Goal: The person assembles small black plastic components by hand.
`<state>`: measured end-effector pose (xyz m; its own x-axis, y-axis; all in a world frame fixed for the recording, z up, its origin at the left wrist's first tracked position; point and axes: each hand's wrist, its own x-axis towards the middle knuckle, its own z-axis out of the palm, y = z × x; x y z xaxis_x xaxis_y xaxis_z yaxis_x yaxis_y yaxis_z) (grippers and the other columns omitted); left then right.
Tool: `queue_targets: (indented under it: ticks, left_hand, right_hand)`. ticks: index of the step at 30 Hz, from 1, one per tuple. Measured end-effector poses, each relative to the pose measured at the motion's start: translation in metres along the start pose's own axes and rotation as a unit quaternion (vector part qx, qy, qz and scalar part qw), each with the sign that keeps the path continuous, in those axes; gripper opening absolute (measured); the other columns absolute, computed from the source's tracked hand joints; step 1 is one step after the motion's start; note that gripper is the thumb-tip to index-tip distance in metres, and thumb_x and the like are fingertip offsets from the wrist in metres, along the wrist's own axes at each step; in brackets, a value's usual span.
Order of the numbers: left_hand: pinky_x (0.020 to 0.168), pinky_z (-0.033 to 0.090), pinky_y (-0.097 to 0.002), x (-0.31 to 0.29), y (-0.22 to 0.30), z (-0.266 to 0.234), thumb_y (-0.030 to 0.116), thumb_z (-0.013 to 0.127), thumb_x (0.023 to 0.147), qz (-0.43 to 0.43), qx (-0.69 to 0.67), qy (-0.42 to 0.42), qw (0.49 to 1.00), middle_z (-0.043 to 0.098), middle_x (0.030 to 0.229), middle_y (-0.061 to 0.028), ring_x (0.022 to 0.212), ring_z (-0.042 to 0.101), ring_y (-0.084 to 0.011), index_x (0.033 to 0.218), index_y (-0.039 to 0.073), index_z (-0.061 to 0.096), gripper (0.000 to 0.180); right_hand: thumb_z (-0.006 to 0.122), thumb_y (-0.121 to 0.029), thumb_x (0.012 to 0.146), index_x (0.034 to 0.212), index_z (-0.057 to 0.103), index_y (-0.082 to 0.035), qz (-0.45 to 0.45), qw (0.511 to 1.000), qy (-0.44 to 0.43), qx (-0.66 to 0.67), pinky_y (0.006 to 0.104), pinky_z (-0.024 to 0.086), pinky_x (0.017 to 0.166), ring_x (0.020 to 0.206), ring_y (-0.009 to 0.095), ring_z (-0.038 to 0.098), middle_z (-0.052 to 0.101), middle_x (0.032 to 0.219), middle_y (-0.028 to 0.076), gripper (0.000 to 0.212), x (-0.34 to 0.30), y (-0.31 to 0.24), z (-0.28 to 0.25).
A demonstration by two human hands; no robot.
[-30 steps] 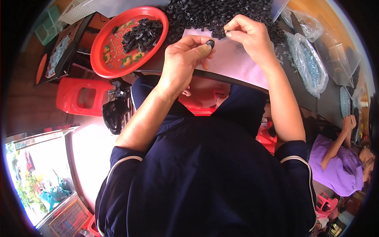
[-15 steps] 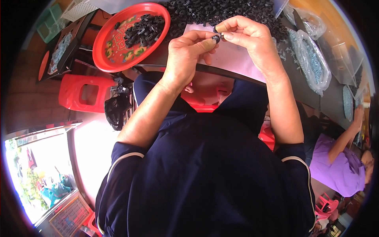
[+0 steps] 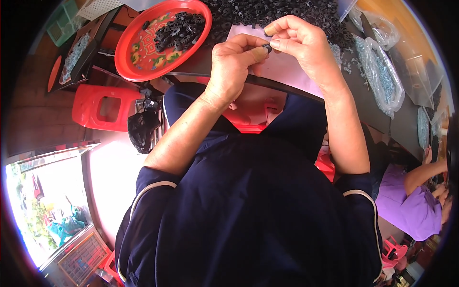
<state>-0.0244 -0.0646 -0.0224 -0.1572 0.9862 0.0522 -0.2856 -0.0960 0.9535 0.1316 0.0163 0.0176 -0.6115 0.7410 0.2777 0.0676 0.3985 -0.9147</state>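
Fingertips (image 3: pixel 260 54) of the left hand (image 3: pixel 231 67) were clamped on 1 small black part (image 3: pixel 267 48), and the right hand (image 3: pixel 303 45) was together with them in the head view, above the near edge of the desk (image 3: pixel 369 107). 1.0 s earlier the 2 hands had been apart, and 0.5 s earlier the part had shown more of its round face; by now fingers covered most of it. Whether the right thumb and forefinger gripped anything, I cannot tell.

Under the hands, a pale pink sheet (image 3: pixel 294 71) reached the near edge. A heap of black parts (image 3: pixel 282 9) lay toward the far edge, as before. At the desk's left end, the red tray (image 3: pixel 123 53) still held its smaller pile (image 3: pixel 180 31). Toward the right edge lay a clear bag (image 3: pixel 382 79) of pale blue pieces. Beyond that side, the co-worker in a purple shirt (image 3: pixel 406 205) had lowered an arm.
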Motion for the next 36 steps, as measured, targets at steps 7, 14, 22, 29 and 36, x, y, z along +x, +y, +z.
queue_targets:
  ticks: [7, 14, 22, 29, 36]
  left_hand:
    - [0.058, 0.047, -0.0211, -0.001, 0.0, 0.007, 0.004, 0.065, 0.09, 0.017, 0.051, 0.02, 0.998, 0.065, 0.08, -0.0065, 0.064, 0.057, -0.0094, 0.099, -0.006, 0.066, 0.013]
    - [0.056, 0.046, -0.0211, -0.002, 0.0, 0.009, 0.004, 0.066, 0.088, 0.021, 0.073, 0.026, 0.997, 0.065, 0.078, -0.005, 0.063, 0.056, -0.0084, 0.098, -0.004, 0.068, 0.014]
    - [0.048, 0.045, -0.0222, -0.003, 0.0, 0.011, 0.002, 0.065, 0.082, 0.025, 0.077, 0.026, 0.996, 0.063, 0.071, -0.0042, 0.053, 0.054, -0.0071, 0.095, -0.004, 0.067, 0.014]
    - [0.049, 0.045, -0.023, -0.004, -0.006, 0.014, 0.0, 0.064, 0.081, 0.046, 0.092, 0.061, 0.993, 0.065, 0.071, -0.0047, 0.055, 0.055, -0.0075, 0.09, -0.005, 0.067, 0.01]
    - [0.056, 0.048, -0.0272, -0.002, -0.015, 0.015, 0.0, 0.064, 0.078, 0.121, 0.174, 0.1, 0.972, 0.066, 0.07, -0.0097, 0.062, 0.058, -0.0107, 0.085, -0.006, 0.066, 0.009]
  right_hand:
    - [0.06, 0.002, 0.084, 0.099, 0.065, -0.002, -0.134, 0.971, 0.077, -0.181, 0.0272, 0.048, 0.058, 0.063, 0.013, 0.062, 0.066, 0.072, 0.009, 0.016, -0.01, -0.003, 0.009]
    - [0.059, 0.004, 0.085, 0.106, 0.066, -0.002, -0.09, 0.976, 0.041, -0.192, 0.0215, 0.049, 0.074, 0.079, 0.005, 0.06, 0.067, 0.084, 0.002, 0.022, -0.012, -0.005, 0.004]
    - [0.056, 0.008, 0.078, 0.095, 0.066, -0.005, -0.17, 0.956, 0.068, -0.23, 0.0315, 0.044, 0.05, 0.052, 0.019, 0.059, 0.062, 0.065, 0.013, 0.024, -0.007, 0.0, 0.006]
    - [0.058, 0.008, 0.071, 0.092, 0.064, -0.009, -0.235, 0.919, 0.139, -0.283, 0.0366, 0.048, 0.053, 0.06, 0.026, 0.062, 0.065, 0.07, 0.007, 0.028, -0.013, 0.012, 0.024]
    - [0.06, 0.006, 0.062, 0.085, 0.064, -0.012, -0.343, 0.826, 0.211, -0.394, 0.0358, 0.047, 0.059, 0.063, 0.022, 0.06, 0.065, 0.071, 0.001, 0.03, -0.017, 0.017, 0.043]
